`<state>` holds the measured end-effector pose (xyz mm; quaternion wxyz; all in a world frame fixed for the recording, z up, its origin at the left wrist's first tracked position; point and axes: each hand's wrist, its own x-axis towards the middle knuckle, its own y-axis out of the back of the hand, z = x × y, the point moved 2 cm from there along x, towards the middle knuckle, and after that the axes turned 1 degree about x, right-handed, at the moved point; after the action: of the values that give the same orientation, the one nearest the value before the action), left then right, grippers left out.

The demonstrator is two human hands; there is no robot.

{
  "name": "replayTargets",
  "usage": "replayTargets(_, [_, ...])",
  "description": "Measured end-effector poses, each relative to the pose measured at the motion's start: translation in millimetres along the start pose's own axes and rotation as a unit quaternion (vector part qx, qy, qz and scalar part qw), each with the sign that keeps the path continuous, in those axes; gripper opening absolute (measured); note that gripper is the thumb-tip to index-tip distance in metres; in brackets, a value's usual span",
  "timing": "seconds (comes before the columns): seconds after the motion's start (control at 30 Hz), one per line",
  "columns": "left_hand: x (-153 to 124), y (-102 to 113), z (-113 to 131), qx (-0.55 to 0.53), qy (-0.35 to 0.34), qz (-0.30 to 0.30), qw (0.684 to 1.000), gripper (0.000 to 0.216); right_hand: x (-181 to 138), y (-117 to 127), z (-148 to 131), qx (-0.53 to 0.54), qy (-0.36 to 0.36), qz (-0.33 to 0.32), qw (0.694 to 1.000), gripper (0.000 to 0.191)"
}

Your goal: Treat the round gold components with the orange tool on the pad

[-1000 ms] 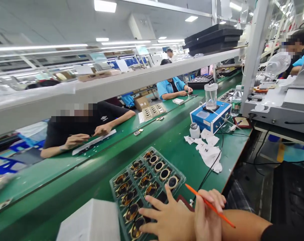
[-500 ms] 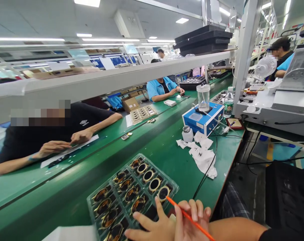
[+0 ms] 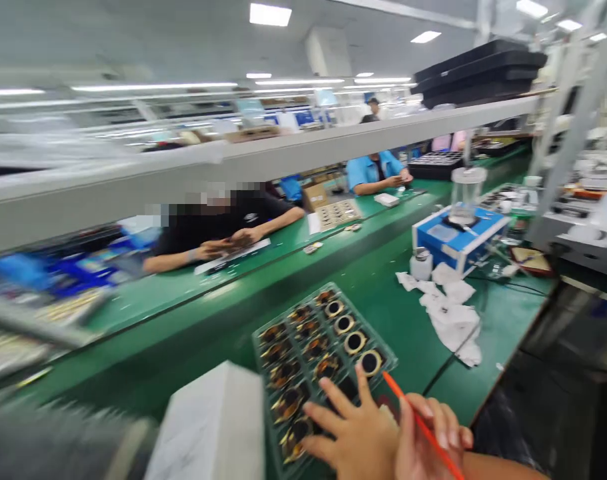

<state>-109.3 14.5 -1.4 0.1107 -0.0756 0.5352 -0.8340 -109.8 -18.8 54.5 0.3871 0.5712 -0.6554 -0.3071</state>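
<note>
The left hand (image 3: 356, 437) lies flat and spread, palm down, fingers splayed over the near end of the clear tray (image 3: 323, 360); it grips nothing, and its fingertips rest on the near compartments. The right hand (image 3: 426, 440) sits just beside it on the right, touching it, with the fingers curled loosely round an orange stick (image 3: 418, 423). The stick slants from the near right up to the far left, and its tip ends close to the tray's near right corner.

The tray stands on the green worktop (image 3: 383, 300) at the near centre, set at an angle. Its compartments hold round ring-shaped parts (image 3: 356, 341), gold and dark in colour; those of the right-hand row show light rims. Whether the stick's tip touches the tray cannot be told.

Just left of the tray, at the near edge, stands a white box (image 3: 211, 427), blurred. To the right of the tray lies a heap of crumpled white wipes (image 3: 448, 313), with a black cable (image 3: 443, 370) running beneath it toward the near edge. Farther off stand a small white bottle (image 3: 421, 263) and a blue and white unit (image 3: 458, 237) carrying a clear jar (image 3: 466, 187).

Across the worktop on the far left, a person in a black shirt (image 3: 223, 223) rests both forearms on it. Farther along, a person in a blue shirt (image 3: 376, 173) works at the same line. A pale shelf rail (image 3: 283, 157) crosses the view overhead, bearing stacked black trays (image 3: 478, 70) at its right end.
</note>
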Motion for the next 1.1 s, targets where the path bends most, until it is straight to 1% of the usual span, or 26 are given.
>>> replayTargets(0.03, [2.3, 1.1, -2.2, -0.001, -0.010, 0.007, 1.000, 0.050, -1.5, 4.1, -2.9, 0.015, -0.001, -0.010, 1.000, 0.057])
replayTargets(0.1, [6.6, 2.6, 0.7, 0.009, -0.053, 0.034, 0.998, 0.049, -3.0, 8.4, -3.8, 0.020, -0.002, -0.029, 0.999, 0.061])
replayTargets(0.17, [7.9, -0.3, 3.9, 0.015, -0.095, 0.065, 0.993, 0.048, -2.2, 6.7, -1.0, 0.007, -0.001, -0.043, 0.999, 0.064])
replayTargets(0.23, [7.0, -9.7, -1.7, 0.013, -0.113, 0.084, 0.990, 0.046, -1.4, 1.7, 0.8, -0.009, 0.003, -0.045, 0.999, 0.062])
replayTargets(0.3, [5.5, -23.3, -15.2, -0.001, -0.111, 0.095, 0.989, 0.046, -2.0, -2.2, 0.4, -0.021, 0.001, -0.038, 0.999, 0.059])
replayTargets(0.4, [2.3, -42.0, -33.3, -0.075, -0.113, 0.105, 0.985, 0.051, -3.8, -2.8, -1.9, -0.030, -0.007, -0.025, 0.999, 0.055])
replayTargets(0.5, [-0.7, -51.4, -36.7, -0.135, -0.115, 0.100, 0.979, 0.046, -4.5, -1.1, -2.7, -0.035, -0.005, -0.018, 0.999, 0.054])
replayTargets(0.6, [-2.2, -54.6, -32.4, -0.142, -0.111, 0.093, 0.979, 0.045, -4.7, -1.2, -1.9, -0.042, -0.001, -0.012, 0.999, 0.054])
replayTargets(0.83, [-0.4, -65.7, -24.4, -0.090, -0.086, 0.088, 0.988, 0.059, -5.0, -1.8, -2.2, -0.059, 0.004, -0.006, 0.998, 0.061])
replayTargets(0.97, [-0.7, -64.1, -22.1, -0.065, -0.069, 0.072, 0.993, 0.062, -5.2, -1.9, -3.7, -0.092, 0.013, -0.004, 0.996, 0.063])
replayTargets(1.1, [-2.1, -61.8, -23.6, -0.062, -0.064, 0.047, 0.995, 0.062, -5.3, -3.4, -3.4, -0.113, 0.018, 0.002, 0.993, 0.062])
